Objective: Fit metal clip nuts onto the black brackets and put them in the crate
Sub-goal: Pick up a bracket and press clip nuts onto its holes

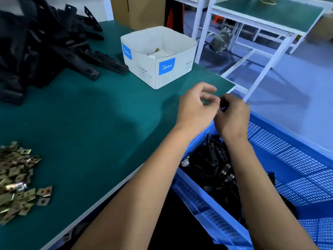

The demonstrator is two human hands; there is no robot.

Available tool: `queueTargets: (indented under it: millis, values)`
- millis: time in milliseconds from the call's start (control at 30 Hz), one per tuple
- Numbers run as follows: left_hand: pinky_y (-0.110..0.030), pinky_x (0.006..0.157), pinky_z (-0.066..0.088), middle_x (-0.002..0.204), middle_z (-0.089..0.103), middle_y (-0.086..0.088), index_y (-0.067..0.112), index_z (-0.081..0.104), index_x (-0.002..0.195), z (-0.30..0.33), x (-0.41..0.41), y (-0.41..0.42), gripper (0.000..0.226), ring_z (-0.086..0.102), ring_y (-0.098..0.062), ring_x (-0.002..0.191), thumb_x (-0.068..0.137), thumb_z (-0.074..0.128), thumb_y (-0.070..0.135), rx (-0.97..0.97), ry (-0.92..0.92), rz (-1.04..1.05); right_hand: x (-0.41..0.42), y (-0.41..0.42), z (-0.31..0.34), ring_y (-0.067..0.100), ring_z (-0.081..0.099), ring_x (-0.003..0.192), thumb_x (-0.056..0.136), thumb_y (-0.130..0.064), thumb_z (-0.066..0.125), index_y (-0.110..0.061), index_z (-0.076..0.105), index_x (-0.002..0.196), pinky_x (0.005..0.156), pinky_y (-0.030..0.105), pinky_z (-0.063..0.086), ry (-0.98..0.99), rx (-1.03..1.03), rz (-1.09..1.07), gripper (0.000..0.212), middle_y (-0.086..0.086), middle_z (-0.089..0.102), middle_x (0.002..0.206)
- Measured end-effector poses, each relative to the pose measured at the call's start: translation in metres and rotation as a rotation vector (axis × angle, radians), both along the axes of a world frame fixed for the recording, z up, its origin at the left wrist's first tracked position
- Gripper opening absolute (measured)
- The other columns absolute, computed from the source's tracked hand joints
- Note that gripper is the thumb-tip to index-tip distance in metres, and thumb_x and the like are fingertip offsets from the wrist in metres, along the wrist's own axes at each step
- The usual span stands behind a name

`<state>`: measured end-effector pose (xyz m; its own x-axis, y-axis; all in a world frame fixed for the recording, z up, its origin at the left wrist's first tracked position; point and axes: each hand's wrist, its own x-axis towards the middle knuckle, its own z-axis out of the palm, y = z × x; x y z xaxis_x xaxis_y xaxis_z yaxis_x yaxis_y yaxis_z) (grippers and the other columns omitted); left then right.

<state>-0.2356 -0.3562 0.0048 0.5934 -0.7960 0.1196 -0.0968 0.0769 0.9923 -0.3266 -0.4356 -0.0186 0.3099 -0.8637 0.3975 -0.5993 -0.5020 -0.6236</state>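
Observation:
Both hands meet over the right edge of the green table point(93, 112), above the blue crate point(292, 159). My right hand point(232, 116) grips a small black bracket point(224, 103), mostly hidden by its fingers. My left hand point(196, 105) is beside it with curled fingers, thumb and fingertips close to the bracket; the blur hides whether it pinches anything. A pile of brass-coloured clip nuts point(16, 181) lies at the table's left front. Loose black brackets point(41, 46) are heaped at the back left. Finished brackets point(216, 170) lie in the crate.
A white cardboard box point(158, 56) with blue labels stands open at the table's back right. Beyond the table stand a white-framed bench with a green top point(270, 13), a brown carton point(142, 9) and a blue floor point(297, 83).

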Motion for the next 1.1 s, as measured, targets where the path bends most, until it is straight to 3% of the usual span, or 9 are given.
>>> queueTargets:
  millis: [133, 233, 367, 500, 667, 767, 867, 967, 1100]
  values:
    - [-0.040, 0.069, 0.056, 0.086, 0.074, -0.004, 0.021, 0.066, 0.094, 0.033, 0.065, 0.057, 0.020, 0.066, -0.021, 0.069, 0.084, 0.064, 0.004, -0.103, -0.002, 0.270, 0.084, 0.062, 0.039, 0.018, 0.035, 0.053, 0.080, -0.022, 0.050, -0.022, 0.049, 0.067, 0.054, 0.033, 0.023, -0.049, -0.092, 0.316, 0.014, -0.010, 0.041, 0.053]
    - [-0.034, 0.067, 0.052, 0.084, 0.072, -0.006, 0.015, 0.067, 0.097, 0.043, 0.113, 0.109, 0.019, 0.068, -0.022, 0.072, 0.084, 0.063, 0.001, -0.063, -0.015, 0.427, 0.145, 0.108, 0.046, 0.023, 0.044, 0.060, 0.082, -0.015, 0.054, -0.018, 0.060, 0.075, 0.055, 0.035, 0.033, 0.010, -0.011, 0.524, 0.010, -0.005, 0.052, 0.059]
    - [-0.035, 0.068, 0.055, 0.076, 0.070, -0.003, 0.010, 0.070, 0.095, 0.038, 0.172, 0.187, 0.015, 0.066, -0.016, 0.068, 0.084, 0.065, 0.001, -0.030, -0.025, 0.661, 0.216, 0.180, 0.048, 0.026, 0.050, 0.065, 0.081, -0.014, 0.057, -0.025, 0.050, 0.065, 0.061, 0.031, 0.034, 0.092, 0.031, 0.757, 0.020, -0.003, 0.057, 0.064]
    - [-0.036, 0.071, 0.056, 0.083, 0.071, 0.000, 0.019, 0.070, 0.087, 0.023, 0.212, 0.252, 0.010, 0.066, -0.014, 0.079, 0.081, 0.065, 0.012, 0.028, -0.010, 0.836, 0.269, 0.237, 0.040, 0.039, 0.068, 0.087, 0.081, -0.017, 0.059, -0.016, 0.073, 0.096, 0.066, 0.034, 0.040, 0.239, -0.095, 0.948, 0.021, 0.013, 0.074, 0.090]
    - [-0.045, 0.083, 0.060, 0.090, 0.072, -0.003, 0.015, 0.071, 0.096, -0.001, 0.246, 0.337, 0.015, 0.070, -0.018, 0.087, 0.082, 0.068, 0.016, 0.127, -0.127, 1.024, 0.329, 0.297, 0.025, 0.036, 0.041, 0.125, 0.087, -0.022, 0.069, -0.024, 0.066, 0.122, 0.094, 0.041, 0.046, 0.403, -0.428, 0.916, 0.035, 0.012, 0.052, 0.127]
    - [-0.036, 0.067, 0.060, 0.089, 0.070, -0.006, 0.011, 0.067, 0.098, -0.017, 0.256, 0.366, 0.013, 0.070, -0.014, 0.073, 0.086, 0.066, 0.009, 0.109, -0.128, 1.089, 0.360, 0.309, 0.018, 0.038, 0.030, 0.134, 0.085, -0.015, 0.072, -0.024, 0.053, 0.139, 0.101, 0.048, 0.038, 0.563, -0.467, 0.881, 0.058, 0.015, 0.039, 0.141]
    - [-0.031, 0.052, 0.056, 0.087, 0.067, -0.013, 0.011, 0.062, 0.096, -0.017, 0.265, 0.376, 0.009, 0.071, -0.020, 0.059, 0.088, 0.062, 0.007, -0.026, -0.039, 1.077, 0.380, 0.317, 0.014, 0.040, 0.033, 0.130, 0.089, -0.012, 0.070, -0.020, 0.044, 0.140, 0.092, 0.044, 0.045, 0.583, -0.420, 0.876, 0.058, 0.021, 0.043, 0.135]
    - [-0.031, 0.055, 0.057, 0.089, 0.066, -0.016, 0.009, 0.061, 0.096, -0.015, 0.269, 0.379, 0.007, 0.071, -0.022, 0.060, 0.090, 0.061, 0.006, -0.082, 0.028, 1.084, 0.390, 0.324, 0.014, 0.038, 0.039, 0.123, 0.085, -0.005, 0.074, -0.015, 0.041, 0.135, 0.070, 0.040, 0.046, 0.477, -0.335, 0.854, 0.061, 0.019, 0.053, 0.121]
    - [-0.032, 0.061, 0.059, 0.089, 0.064, -0.015, 0.005, 0.059, 0.095, -0.016, 0.271, 0.380, 0.002, 0.072, -0.023, 0.062, 0.095, 0.058, 0.005, -0.142, 0.194, 1.064, 0.389, 0.324, 0.022, 0.035, 0.053, 0.111, 0.094, -0.013, 0.064, -0.009, 0.046, 0.129, 0.069, 0.041, 0.042, 0.246, -0.261, 0.850, 0.039, 0.011, 0.063, 0.107]
